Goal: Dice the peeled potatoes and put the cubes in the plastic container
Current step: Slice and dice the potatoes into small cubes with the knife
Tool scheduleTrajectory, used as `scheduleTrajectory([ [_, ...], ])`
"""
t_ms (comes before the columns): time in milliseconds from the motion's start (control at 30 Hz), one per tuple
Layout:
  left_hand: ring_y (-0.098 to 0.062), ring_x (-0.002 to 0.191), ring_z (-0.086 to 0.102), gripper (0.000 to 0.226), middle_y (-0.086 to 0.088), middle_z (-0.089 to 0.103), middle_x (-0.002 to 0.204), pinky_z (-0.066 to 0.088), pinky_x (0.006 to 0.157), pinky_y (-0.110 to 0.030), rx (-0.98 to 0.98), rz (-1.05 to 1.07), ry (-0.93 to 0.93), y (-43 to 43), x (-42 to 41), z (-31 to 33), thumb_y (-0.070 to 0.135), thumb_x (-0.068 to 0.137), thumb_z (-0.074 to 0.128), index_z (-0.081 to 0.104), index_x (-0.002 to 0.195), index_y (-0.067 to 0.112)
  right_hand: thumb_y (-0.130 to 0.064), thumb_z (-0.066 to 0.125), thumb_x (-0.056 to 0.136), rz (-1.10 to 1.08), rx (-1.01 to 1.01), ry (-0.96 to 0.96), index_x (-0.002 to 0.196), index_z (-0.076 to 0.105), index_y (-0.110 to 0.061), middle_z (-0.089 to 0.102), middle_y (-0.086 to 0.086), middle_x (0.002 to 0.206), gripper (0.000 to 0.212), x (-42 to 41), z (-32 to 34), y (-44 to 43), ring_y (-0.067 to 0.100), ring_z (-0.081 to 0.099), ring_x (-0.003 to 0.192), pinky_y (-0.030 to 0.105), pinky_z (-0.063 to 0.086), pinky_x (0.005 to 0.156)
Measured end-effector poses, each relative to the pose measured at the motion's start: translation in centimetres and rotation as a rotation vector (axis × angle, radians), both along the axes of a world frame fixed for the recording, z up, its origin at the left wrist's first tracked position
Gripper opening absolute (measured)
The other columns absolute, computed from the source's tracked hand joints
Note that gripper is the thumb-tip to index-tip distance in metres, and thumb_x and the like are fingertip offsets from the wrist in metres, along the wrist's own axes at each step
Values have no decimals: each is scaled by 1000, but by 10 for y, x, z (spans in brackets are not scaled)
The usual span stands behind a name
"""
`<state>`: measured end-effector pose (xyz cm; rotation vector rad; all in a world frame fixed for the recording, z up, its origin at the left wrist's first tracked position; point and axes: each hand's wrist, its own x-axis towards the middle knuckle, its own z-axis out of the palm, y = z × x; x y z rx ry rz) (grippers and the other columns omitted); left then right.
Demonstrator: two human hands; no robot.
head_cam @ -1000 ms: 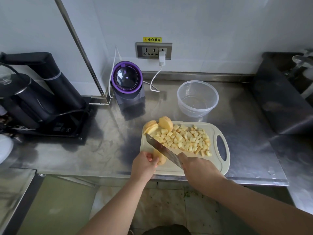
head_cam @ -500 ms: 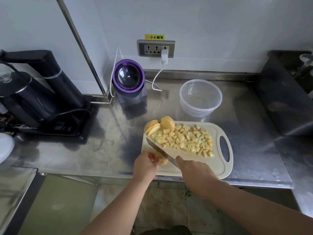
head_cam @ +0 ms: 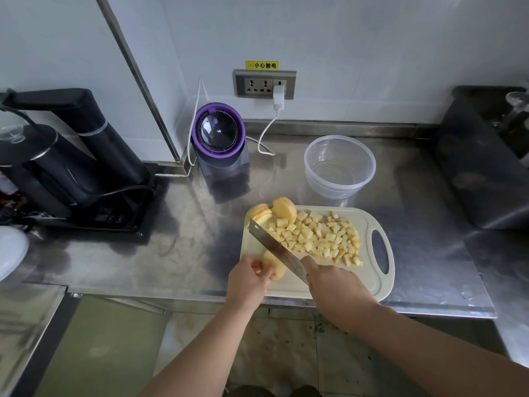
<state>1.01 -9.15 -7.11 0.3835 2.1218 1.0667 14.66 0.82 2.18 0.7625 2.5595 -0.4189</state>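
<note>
Two hands work: potato held, knife gripped.

Board to container: bare worktop strip between cutting board and plastic container.
Left: purple appliance, its white cable.
Right: dark box.

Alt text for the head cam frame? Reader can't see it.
A person's left hand holds a potato piece on a cutting board while the right hand grips a knife, blade at the piece. Potato cubes and slices lie further back on the board; an empty plastic container stands behind it on the steel counter.
</note>
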Motion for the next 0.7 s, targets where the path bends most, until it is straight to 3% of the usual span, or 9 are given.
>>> scheduleTrajectory([
  [200, -20, 96, 67, 23, -1, 65, 100, 58, 77, -50, 17, 0, 1, 1, 0, -1, 26, 87, 69, 57, 102, 13, -9, 45, 96, 25, 9, -24, 128, 29, -22, 60, 3, 94, 38, 3, 3, -5, 20, 62, 78, 33, 54, 70],
  [700, -24, 93, 67, 11, -2, 66, 95, 58, 79, -48, -14, -23, 35, 1, 0, -2, 22, 90, 65, 56, 96, 19, -8, 50, 96, 67, -29, -51, 136, 28, -22, 62, 3, 97, 47, -6, -9, -3, 18, 64, 82, 33, 57, 73],
])
